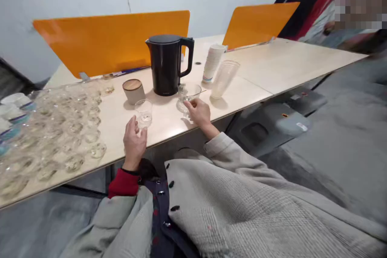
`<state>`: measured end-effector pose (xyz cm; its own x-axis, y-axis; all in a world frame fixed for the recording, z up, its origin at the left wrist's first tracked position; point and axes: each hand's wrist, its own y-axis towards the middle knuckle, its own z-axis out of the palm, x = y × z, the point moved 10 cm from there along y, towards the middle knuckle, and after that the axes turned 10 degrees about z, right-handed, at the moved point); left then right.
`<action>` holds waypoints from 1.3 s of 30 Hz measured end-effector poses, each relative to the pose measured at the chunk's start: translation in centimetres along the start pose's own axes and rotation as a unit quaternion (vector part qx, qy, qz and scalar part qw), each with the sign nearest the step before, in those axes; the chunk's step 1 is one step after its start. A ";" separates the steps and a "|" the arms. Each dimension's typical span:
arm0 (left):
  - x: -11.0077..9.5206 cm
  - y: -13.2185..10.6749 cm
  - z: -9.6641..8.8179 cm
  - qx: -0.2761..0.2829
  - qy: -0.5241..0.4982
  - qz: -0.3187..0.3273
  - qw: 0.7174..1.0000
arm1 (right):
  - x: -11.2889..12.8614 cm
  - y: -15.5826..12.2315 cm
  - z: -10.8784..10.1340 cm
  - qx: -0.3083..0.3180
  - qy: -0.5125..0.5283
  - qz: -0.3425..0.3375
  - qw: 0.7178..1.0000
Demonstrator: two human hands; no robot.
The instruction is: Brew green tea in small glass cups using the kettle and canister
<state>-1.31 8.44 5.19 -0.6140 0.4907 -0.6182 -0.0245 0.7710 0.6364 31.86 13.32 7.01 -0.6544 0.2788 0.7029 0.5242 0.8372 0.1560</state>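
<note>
In front of the kettle (166,66), the clear cup (144,109) looks light, squashy; hold its sides. The left hand (134,141) curves open beside it. I can't tell if the right hand (200,113) grips the glass bowl (193,88).

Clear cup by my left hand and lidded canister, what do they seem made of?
Cup: likely glossy, transparent plastic, since its walls look thin; glass is possible. Canister: matte grey, perhaps ceramic, from its dull surface; its lid seems wooden, being tan.
</note>
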 end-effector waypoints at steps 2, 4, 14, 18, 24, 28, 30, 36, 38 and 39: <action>-0.1 0.0 0.0 0.000 0.003 -0.003 1.000 | 0.6 0.1 0.4 0.004 -0.012 -0.007 1.000; -0.2 0.0 -0.1 -0.001 0.002 -0.005 1.000 | 1.0 0.2 0.6 0.002 -0.020 -0.013 1.000; -0.2 0.2 0.0 0.001 -0.005 0.001 1.000 | -2.8 2.8 -2.5 -0.038 0.006 -0.013 0.999; -0.2 0.2 0.0 -0.001 0.001 0.010 1.000 | -4.2 3.5 -4.1 -0.047 0.023 -0.026 0.998; -0.3 0.2 0.1 0.004 0.008 0.018 1.000 | -5.5 4.0 -4.8 -0.016 0.063 -0.032 0.997; -0.1 0.1 0.2 0.006 0.017 0.020 1.000 | -5.8 2.0 -7.5 -0.105 0.044 -0.020 0.993; 0.0 0.0 0.3 0.005 0.015 0.021 1.000 | -4.9 0.5 -9.2 -0.157 0.058 -0.038 0.985; 0.0 -0.1 0.3 0.001 0.013 0.027 1.000 | 2.6 2.9 -9.6 -0.156 0.213 -0.162 0.951; 0.1 -0.2 0.3 0.001 0.010 0.026 1.000 | 5.2 7.0 -8.3 -0.119 0.262 -0.172 0.942; 0.1 -0.2 0.3 0.000 0.007 0.025 1.000 | 6.1 9.4 -7.5 -0.107 0.274 -0.162 0.942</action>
<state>-1.12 8.44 4.85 -0.6260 0.5231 -0.5783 0.0062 0.7449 0.6671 36.87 19.35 18.02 -0.4494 -0.3085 0.8384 0.4822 0.7062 0.5184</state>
